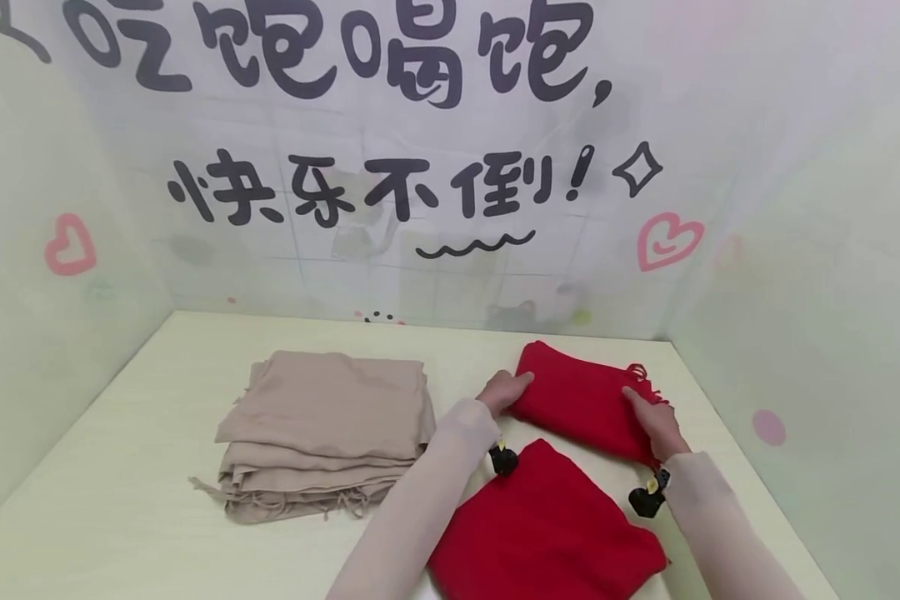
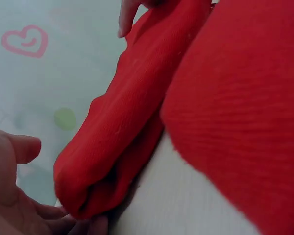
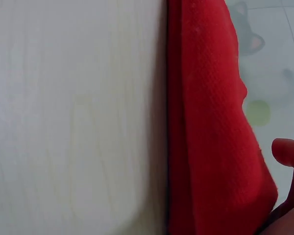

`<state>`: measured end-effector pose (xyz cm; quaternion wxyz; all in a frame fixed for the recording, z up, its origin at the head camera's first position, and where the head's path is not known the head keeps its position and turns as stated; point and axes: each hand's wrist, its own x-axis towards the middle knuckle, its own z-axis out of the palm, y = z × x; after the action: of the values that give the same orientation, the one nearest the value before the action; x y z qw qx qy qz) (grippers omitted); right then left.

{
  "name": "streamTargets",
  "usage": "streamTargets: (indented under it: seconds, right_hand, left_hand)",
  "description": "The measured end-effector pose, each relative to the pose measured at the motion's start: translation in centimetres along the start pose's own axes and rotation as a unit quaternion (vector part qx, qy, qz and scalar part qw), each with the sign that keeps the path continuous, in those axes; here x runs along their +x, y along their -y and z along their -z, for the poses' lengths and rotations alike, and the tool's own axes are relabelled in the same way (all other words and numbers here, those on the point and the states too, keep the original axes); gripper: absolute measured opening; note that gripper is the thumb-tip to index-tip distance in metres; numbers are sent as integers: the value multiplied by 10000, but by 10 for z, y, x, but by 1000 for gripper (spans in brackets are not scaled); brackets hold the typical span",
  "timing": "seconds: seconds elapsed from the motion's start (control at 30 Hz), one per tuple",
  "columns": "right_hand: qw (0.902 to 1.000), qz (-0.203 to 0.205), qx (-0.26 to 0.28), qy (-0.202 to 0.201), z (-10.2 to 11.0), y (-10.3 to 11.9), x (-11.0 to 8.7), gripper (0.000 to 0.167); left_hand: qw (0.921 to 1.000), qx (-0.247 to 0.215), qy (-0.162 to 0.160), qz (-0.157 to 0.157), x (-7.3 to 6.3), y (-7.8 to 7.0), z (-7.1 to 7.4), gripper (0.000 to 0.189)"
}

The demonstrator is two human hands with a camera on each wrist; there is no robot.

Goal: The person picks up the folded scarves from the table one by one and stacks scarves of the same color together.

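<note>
A folded red scarf with fringe at its right end lies toward the back right of the table. My left hand is at its left end. The left wrist view shows that thumb raised off the cloth, with the fingertips at the scarf's lower edge. My right hand touches the scarf's fringed right end; its thumb stands apart from the fabric in the right wrist view, and its other fingers are mostly hidden. Nearer to me, between my forearms, is a second folded red cloth.
To the left, a stack of folded beige fringed cloths sits on the pale wooden table. White printed walls enclose the table at the back and both sides. Small black devices are strapped to my wrists.
</note>
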<state>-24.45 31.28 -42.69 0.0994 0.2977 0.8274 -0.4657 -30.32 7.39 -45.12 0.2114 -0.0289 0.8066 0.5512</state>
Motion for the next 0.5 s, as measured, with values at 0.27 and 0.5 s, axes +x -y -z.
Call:
streamTargets:
  seconds: [0.27,0.5]
  right_hand:
    - [9985,381,-64,395,-10,-3,1,94]
    - [9961,709,-156,500,-21,3,-6,89]
  left_hand:
    - [10000,-59,45,36,-13,5,2,61]
    - [9990,-136,-386,-183,-33,14,1,55]
